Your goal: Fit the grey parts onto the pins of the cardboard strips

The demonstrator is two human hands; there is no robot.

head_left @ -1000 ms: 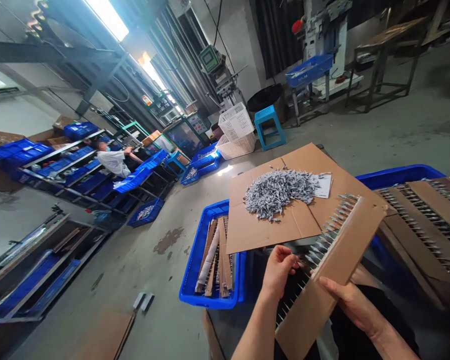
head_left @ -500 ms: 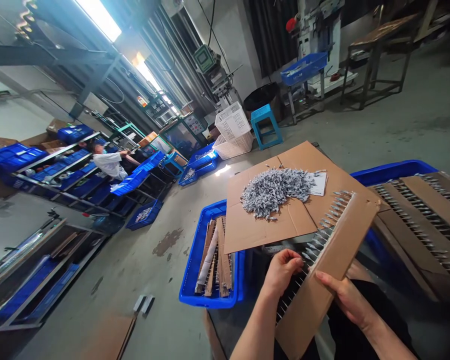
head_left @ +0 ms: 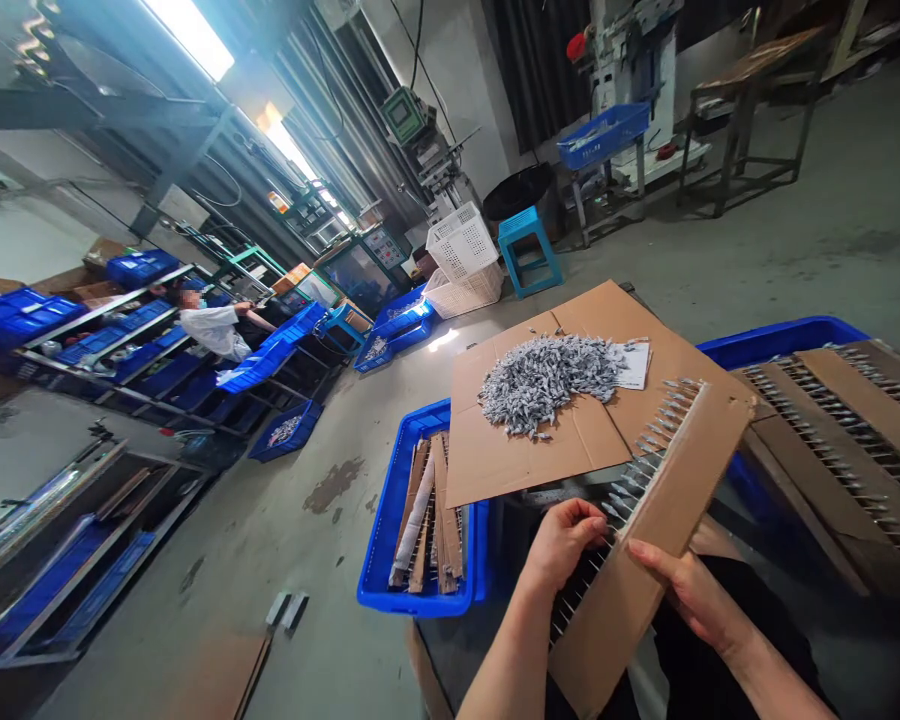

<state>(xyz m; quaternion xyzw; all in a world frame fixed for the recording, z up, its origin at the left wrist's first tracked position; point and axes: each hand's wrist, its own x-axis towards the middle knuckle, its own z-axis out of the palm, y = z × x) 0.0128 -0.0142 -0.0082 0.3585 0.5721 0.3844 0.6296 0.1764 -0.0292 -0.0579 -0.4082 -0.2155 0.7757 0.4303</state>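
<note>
A long cardboard strip [head_left: 645, 560] slants up in front of me, with a row of thin metal pins along its left edge. Small pointed grey pieces [head_left: 630, 480] sit on the upper pins, while the lower pins are bare. My right hand [head_left: 682, 590] grips the strip's right side, thumb on its face. At the edge where grey pieces meet bare pins, my left hand [head_left: 570, 540] is closed in a pinch; whatever is between its fingertips is hidden. Beyond the hands, a heap of similar grey pieces [head_left: 547, 385] lies on a flat cardboard sheet [head_left: 487, 470], beside a white paper [head_left: 636, 365].
Left of the sheet, a blue bin [head_left: 367, 570] holds several cardboard strips with pins. On the right, another blue bin [head_left: 787, 332] carries strips filled with grey pieces [head_left: 817, 430]. A blue stool [head_left: 529, 250] and white crates [head_left: 465, 245] stand behind. One person [head_left: 214, 325] works far left.
The view has shifted very slightly. Both hands and the strip keep nearly the same pose, with my left fingers still pinched at the pins.
</note>
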